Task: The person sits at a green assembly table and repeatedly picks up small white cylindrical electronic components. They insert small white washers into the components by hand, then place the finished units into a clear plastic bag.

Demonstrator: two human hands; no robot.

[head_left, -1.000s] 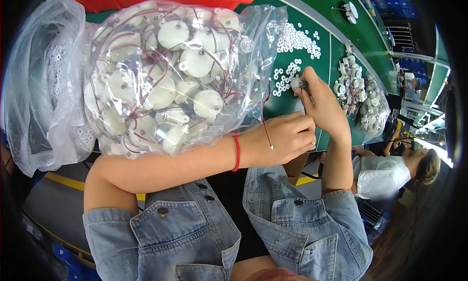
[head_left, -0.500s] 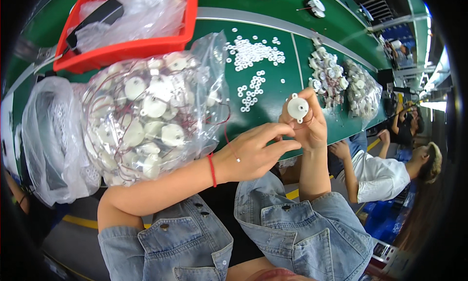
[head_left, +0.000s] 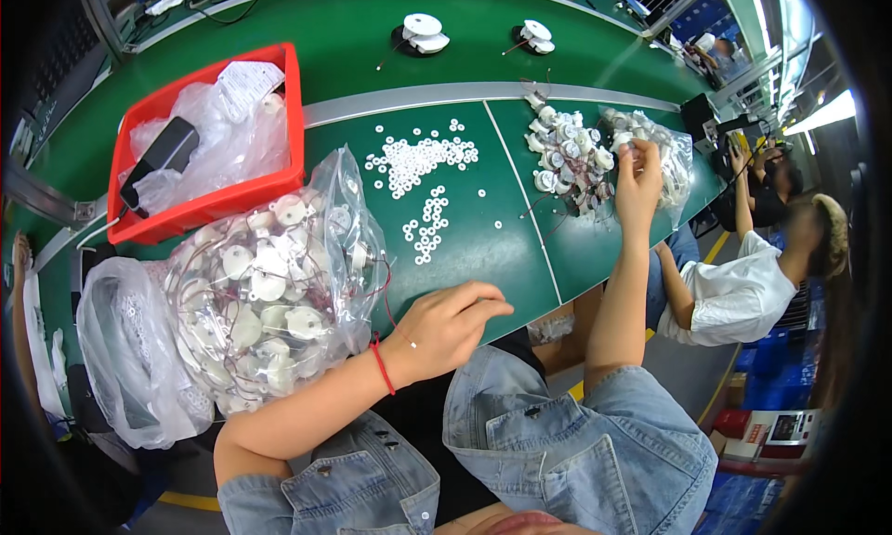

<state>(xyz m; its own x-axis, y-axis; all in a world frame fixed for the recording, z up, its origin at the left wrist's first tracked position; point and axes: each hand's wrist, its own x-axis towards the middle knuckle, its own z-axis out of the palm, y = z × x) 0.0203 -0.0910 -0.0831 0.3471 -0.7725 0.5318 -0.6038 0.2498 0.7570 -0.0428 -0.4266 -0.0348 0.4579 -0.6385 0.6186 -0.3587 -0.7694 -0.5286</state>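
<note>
- Your near boundary is the front edge of the green table (head_left: 492, 266), slanting up to the right; a grey rail (head_left: 400, 98) bounds the far side.
- A thin white line (head_left: 526, 205) divides the surface. To its left, green tabletop shows between the white rings (head_left: 418, 163) and your left hand (head_left: 451, 326), with two single rings lying apart from the rest.
- On your left, the large bag of white parts (head_left: 269, 284) narrows the room beside your left wrist; behind it stands the red bin (head_left: 206, 201).
- The white part (head_left: 621, 142) lies at the fingertips of your right hand (head_left: 637, 168), between the heap of wired parts (head_left: 569, 154) and the clear bag (head_left: 676, 154).
- Your right thumb and fingers are drawn close together at this part; whether they grip it cannot be told.
- Your right forearm rises steeply from the near edge, hand upright, fingertips pointing away from you.
- Your left forearm crosses in front of the large bag; the fingers, loosely bent and apparently holding nothing, point right near the edge. A dark red wire (head_left: 387, 293) from the bag reaches the wrist.
</note>
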